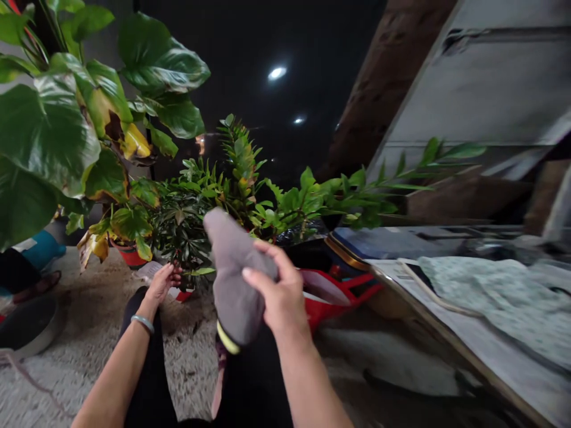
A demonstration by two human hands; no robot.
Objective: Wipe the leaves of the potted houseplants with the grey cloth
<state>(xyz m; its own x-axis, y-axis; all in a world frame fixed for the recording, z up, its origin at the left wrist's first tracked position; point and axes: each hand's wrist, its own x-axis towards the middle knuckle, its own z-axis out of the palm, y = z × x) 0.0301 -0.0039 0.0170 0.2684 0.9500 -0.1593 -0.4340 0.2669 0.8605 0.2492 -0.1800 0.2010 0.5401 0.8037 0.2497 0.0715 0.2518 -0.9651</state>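
In my right hand [283, 297] is a grey cloth glove [236, 273] with a yellow edge at its lower end. Thumb and fingers pinch it from the right side, and it hangs limp before the plants. My left hand [163, 284], with a pale bangle at its wrist, is closed, fingertips together at the lower leaves of a dark green potted plant [181, 223]. A single green leaf [203, 271] lies just right of those fingertips. What the left fingers hold, if anything, I cannot make out.
A large-leaved plant [57, 128] with yellowing leaves rises at left from a red pot [131, 254]. A red bag [328, 291] stands right of my right hand, beside a table [455, 333] bearing a patterned cloth [473, 291]. A grey basin [33, 327] sits lower left.
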